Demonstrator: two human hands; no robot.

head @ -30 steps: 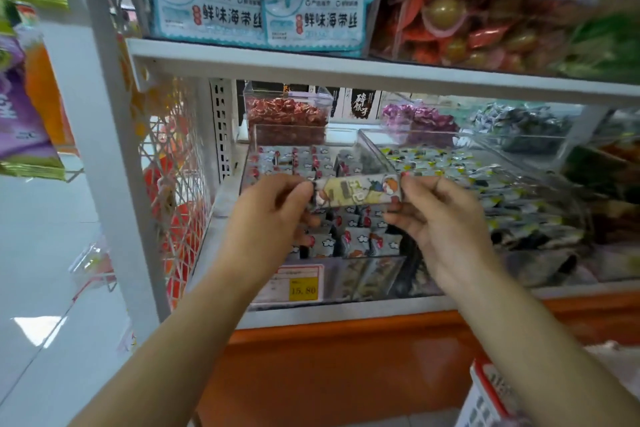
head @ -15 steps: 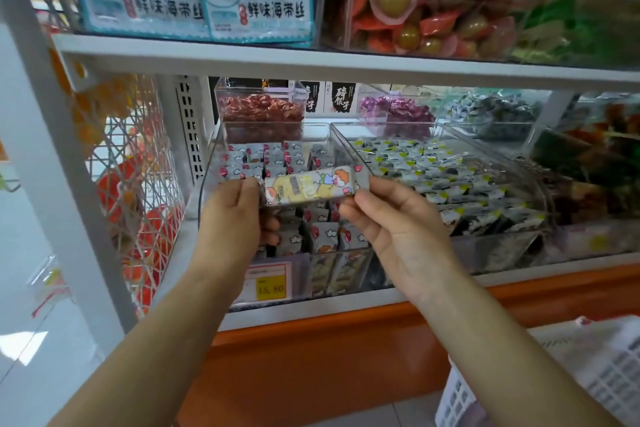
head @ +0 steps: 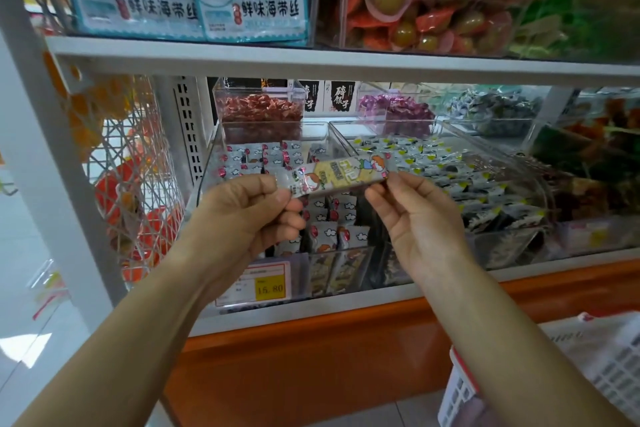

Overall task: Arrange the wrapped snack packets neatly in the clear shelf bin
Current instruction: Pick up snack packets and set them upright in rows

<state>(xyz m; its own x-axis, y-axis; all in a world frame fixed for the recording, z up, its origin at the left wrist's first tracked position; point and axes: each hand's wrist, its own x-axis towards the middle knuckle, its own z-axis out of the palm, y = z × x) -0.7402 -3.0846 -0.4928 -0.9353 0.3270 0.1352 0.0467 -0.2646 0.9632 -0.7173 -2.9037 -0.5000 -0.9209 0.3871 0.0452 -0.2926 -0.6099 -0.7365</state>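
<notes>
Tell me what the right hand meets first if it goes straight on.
Likely the white packets in the clear bin, beyond the yellow packet the right hand pinches; depth unclear.

White shelf (head: 311,317), clear bins (head: 519,184) of wrapped snack packets (head: 325,236).

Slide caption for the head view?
Left hand and right hand pinch the ends of a yellow snack packet at the clear shelf bin.
</notes>
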